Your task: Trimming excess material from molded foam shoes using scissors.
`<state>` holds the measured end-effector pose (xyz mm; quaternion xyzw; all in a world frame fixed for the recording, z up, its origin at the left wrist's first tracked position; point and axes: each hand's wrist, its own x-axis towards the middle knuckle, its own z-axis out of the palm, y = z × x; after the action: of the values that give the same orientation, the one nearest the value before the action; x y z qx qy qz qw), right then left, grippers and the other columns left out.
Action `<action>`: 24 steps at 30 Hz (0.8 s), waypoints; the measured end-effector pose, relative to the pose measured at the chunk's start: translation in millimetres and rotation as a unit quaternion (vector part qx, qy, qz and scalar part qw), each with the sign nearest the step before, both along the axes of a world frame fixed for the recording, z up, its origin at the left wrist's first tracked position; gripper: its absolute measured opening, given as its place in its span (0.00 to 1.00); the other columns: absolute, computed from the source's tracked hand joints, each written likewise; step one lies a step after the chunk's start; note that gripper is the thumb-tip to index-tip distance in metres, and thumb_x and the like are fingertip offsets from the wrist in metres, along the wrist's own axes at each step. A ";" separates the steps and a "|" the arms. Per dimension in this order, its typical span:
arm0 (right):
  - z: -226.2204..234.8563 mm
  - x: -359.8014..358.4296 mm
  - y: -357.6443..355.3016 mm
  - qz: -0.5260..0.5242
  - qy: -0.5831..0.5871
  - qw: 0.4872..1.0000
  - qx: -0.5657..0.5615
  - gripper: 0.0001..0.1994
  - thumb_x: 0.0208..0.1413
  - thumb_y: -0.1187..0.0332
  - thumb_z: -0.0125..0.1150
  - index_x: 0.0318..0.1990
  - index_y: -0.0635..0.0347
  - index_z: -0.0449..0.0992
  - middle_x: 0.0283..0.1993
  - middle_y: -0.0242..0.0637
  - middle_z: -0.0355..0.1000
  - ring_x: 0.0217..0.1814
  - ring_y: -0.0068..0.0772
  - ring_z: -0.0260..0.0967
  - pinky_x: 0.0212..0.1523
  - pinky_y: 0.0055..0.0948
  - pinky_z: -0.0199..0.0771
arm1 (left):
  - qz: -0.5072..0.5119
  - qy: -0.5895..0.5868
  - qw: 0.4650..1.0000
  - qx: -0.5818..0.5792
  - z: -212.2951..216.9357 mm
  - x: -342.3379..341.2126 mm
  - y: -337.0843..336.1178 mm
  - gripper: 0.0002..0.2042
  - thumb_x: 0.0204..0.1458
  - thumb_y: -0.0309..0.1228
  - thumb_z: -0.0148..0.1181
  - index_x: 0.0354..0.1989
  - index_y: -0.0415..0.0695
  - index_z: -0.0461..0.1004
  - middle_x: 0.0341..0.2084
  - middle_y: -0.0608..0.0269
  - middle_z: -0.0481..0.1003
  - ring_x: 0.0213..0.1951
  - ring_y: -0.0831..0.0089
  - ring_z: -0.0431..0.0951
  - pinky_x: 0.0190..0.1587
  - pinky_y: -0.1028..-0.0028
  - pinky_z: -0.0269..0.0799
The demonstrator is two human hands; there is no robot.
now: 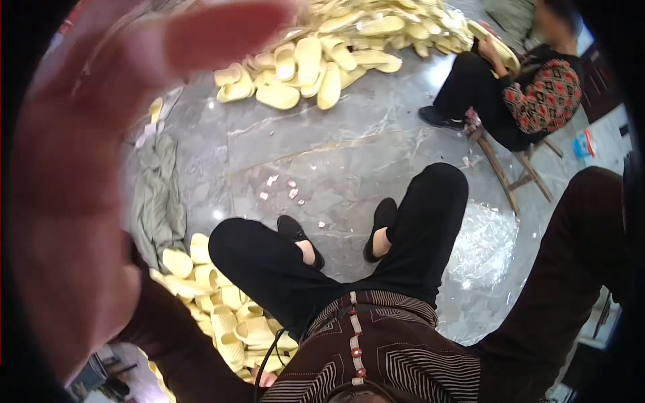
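My left hand (74, 221) is raised very close to the camera and fills the left side, large and blurred. One finger stretches across the top left; the others are hidden or cut off, and whether they grip something does not show. My right arm (554, 248), in a dark brown sleeve, rises toward the right rim, where its hand is out of sight. Beside my left leg lies a pile of pale yellow slippers (232, 329). A dark cord (272, 352) hangs past the front of my patterned top (403, 336).
Far ahead is a larger heap of yellow slippers (309, 60). At the right, a person (537, 94) sits on a wooden stool (517, 178), holding a yellow slipper (497, 47). Grey-green cloth (158, 195), paper scraps (292, 191) and clear plastic (480, 245) lie on the tiles.
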<state>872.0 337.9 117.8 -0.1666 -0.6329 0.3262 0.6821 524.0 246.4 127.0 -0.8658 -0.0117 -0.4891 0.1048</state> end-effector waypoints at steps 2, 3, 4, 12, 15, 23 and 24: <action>14.0 11.3 2.0 -0.033 0.022 0.999 0.036 0.18 0.48 0.68 0.52 0.47 0.66 0.66 0.29 0.38 0.68 0.29 0.25 0.66 0.30 0.25 0.66 | -0.015 -0.009 0.999 0.031 12.1 0.0 19.5 0.30 0.50 0.47 0.45 0.56 0.39 0.49 0.52 0.40 0.58 0.51 0.52 0.63 0.50 0.61 0.61; 43.8 14.2 18.9 -0.050 0.033 0.996 0.063 0.18 0.48 0.68 0.53 0.47 0.66 0.66 0.29 0.38 0.68 0.29 0.25 0.66 0.30 0.25 0.66 | -0.025 -0.014 0.998 0.055 40.7 -4.6 45.4 0.30 0.50 0.47 0.45 0.56 0.39 0.49 0.52 0.40 0.58 0.51 0.52 0.63 0.50 0.61 0.60; 45.9 14.5 21.9 -0.065 0.046 0.994 0.081 0.18 0.48 0.68 0.53 0.47 0.65 0.66 0.29 0.37 0.68 0.29 0.25 0.66 0.30 0.25 0.66 | -0.032 -0.017 0.997 0.069 45.1 -8.3 57.5 0.30 0.50 0.47 0.44 0.55 0.39 0.50 0.52 0.40 0.58 0.51 0.52 0.63 0.50 0.61 0.60; 44.5 40.2 -23.2 -0.117 0.126 0.965 0.196 0.18 0.47 0.69 0.53 0.46 0.65 0.66 0.28 0.36 0.67 0.29 0.24 0.65 0.30 0.24 0.65 | -0.025 -0.062 0.986 0.155 46.0 -1.2 46.2 0.27 0.51 0.46 0.43 0.54 0.38 0.52 0.52 0.42 0.58 0.51 0.53 0.62 0.51 0.61 0.59; 54.9 40.6 -28.6 -0.102 0.161 0.942 0.276 0.18 0.46 0.70 0.53 0.46 0.65 0.66 0.28 0.35 0.66 0.30 0.24 0.65 0.30 0.24 0.65 | 0.001 -0.079 0.970 0.228 50.0 -4.1 34.9 0.27 0.52 0.45 0.42 0.54 0.38 0.53 0.52 0.42 0.59 0.51 0.53 0.61 0.51 0.61 0.58; 69.7 38.2 -48.1 -0.054 0.254 0.877 0.404 0.17 0.45 0.71 0.53 0.46 0.64 0.66 0.28 0.34 0.65 0.30 0.23 0.64 0.30 0.23 0.64 | 0.080 -0.123 0.925 0.350 56.8 -17.4 -12.9 0.25 0.53 0.44 0.40 0.53 0.37 0.56 0.51 0.43 0.59 0.52 0.53 0.60 0.52 0.61 0.57; 71.4 36.9 -55.3 -0.051 0.263 0.871 0.411 0.17 0.45 0.72 0.53 0.46 0.64 0.67 0.28 0.34 0.65 0.30 0.23 0.64 0.30 0.23 0.63 | 0.089 -0.130 0.921 0.356 57.5 -20.7 -22.6 0.25 0.53 0.44 0.40 0.52 0.37 0.56 0.51 0.44 0.59 0.52 0.53 0.60 0.52 0.61 0.57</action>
<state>908.9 282.6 189.1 0.1886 -0.4980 0.0324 0.8458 503.4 223.8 184.5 -0.6954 0.0730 -0.5581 0.4469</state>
